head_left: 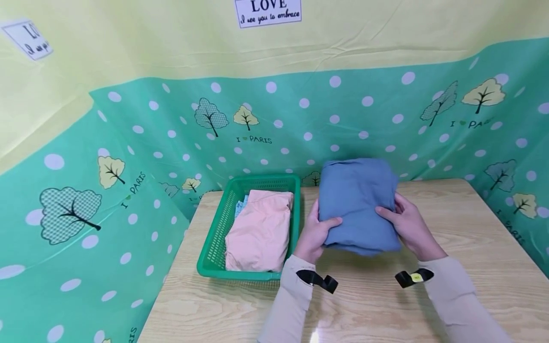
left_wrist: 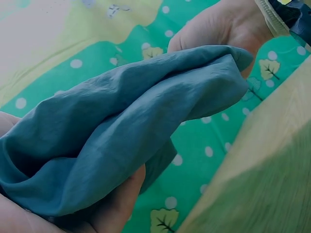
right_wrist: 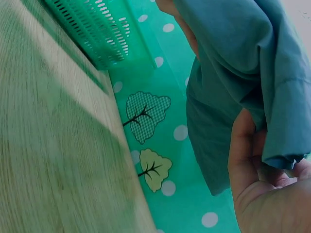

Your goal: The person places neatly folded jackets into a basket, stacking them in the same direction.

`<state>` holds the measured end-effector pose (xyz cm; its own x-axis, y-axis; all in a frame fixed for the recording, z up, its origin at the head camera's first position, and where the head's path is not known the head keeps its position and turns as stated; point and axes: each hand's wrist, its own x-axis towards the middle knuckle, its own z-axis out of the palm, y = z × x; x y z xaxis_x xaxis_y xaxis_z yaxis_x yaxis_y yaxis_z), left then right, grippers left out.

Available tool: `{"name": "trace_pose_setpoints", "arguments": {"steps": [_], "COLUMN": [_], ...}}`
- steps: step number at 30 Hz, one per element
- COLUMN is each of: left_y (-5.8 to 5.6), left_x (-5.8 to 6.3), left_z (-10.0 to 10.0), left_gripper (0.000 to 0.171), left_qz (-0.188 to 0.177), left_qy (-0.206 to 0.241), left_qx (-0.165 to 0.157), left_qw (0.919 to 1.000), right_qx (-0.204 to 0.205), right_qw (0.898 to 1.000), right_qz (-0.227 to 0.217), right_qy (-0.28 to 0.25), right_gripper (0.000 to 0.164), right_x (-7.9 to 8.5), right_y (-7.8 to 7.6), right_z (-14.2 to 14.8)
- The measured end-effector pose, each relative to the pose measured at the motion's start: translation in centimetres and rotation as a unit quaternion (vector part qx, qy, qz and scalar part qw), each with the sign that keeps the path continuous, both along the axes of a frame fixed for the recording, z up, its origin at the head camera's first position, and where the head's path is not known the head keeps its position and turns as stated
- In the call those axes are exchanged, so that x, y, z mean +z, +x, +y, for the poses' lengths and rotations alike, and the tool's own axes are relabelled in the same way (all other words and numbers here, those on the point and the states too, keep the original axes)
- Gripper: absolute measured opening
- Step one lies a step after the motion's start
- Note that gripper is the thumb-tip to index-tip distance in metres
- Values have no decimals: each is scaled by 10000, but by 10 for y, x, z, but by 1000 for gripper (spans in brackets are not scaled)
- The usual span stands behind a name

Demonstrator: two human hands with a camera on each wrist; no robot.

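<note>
Both hands hold a folded blue garment (head_left: 358,200) up above the table, right of the basket. My left hand (head_left: 315,233) grips its left edge, thumb on the near face and fingers behind it. On the opposite edge my right hand (head_left: 409,224) grips in the same way. In the left wrist view the blue garment (left_wrist: 116,116) shows its thick folded layers between thumb and fingers. The right wrist view has the garment (right_wrist: 243,73) hanging in loose folds, with the right hand (right_wrist: 272,194) around its lower part.
A green plastic basket (head_left: 210,238) stands left of the hands on the wooden table (head_left: 454,214). Inside lie a folded pink garment (head_left: 261,233) and a light blue patterned cloth (head_left: 240,206). A green dotted curtain (head_left: 300,124) hangs behind the table's back edge.
</note>
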<state>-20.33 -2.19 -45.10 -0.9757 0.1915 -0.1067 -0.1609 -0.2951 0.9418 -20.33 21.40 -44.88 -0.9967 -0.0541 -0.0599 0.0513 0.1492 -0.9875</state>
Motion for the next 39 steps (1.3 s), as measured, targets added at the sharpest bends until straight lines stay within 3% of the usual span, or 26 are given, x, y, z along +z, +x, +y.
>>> {"name": "trace_pose_setpoints", "arguments": {"steps": [22,33,39], "left_y": [-6,-6,-7], "left_x": [17,23,21], "left_z": [-54,-86,-102], "left_gripper": [85,82,82], "left_qz": [107,-108,-321], "left_qy": [-103,-265,-146], "left_qx": [-187,-292,-346], "left_qw": [9997,9992,9988], "right_qx": [164,251,329], "right_qw": [9985,9960,9959], "right_qz": [171,249,281], "right_qy": [-488,-822,-792], "right_gripper": [73,69,69], "right_x": [9,6,1], "right_y": [-16,-21,-25], "right_z": [-47,-75,-87]}}
